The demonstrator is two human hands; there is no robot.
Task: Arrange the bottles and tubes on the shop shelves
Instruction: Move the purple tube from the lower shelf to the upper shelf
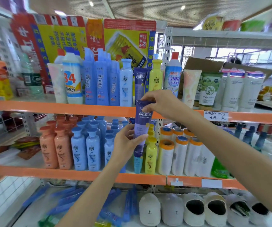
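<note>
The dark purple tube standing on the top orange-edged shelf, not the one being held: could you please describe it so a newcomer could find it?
Start at the upper orange-edged shelf. Just above the raised right hand stands the dark purple tube, between a pale blue bottle and a yellow bottle. It is the only purple item standing there.

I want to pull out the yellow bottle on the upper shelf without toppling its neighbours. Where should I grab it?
Grip the yellow bottle by its narrow neck and cap, coming from the front and above. The cap stands clear, while the purple tube and spray can crowd its body on both sides.
</note>
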